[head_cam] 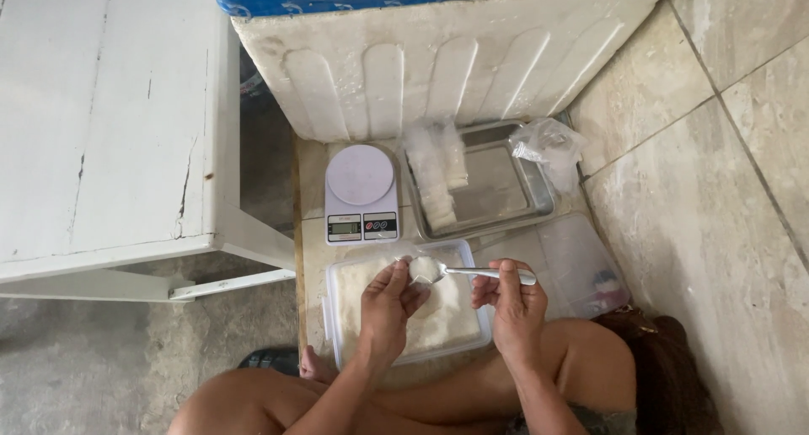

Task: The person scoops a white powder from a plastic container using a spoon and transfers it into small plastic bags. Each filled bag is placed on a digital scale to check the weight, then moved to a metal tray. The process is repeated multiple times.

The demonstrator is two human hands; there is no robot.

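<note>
Two hands over white powder tub point(354, 317), right grip point(512, 304) pinching spoon point(472, 271), left grip point(389, 304) cupped, low board point(310, 233), tiled floor point(716, 190)

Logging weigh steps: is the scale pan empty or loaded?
Empty. The scale pan shows bare, nothing resting on it; the spoon is over the tub.

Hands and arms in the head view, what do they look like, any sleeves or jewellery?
Both arms are bare to past the elbow, with no sleeves in view. The left hand and right hand wear no gloves, and no rings, watch or bracelets show. Nails look short and unpainted.
</note>
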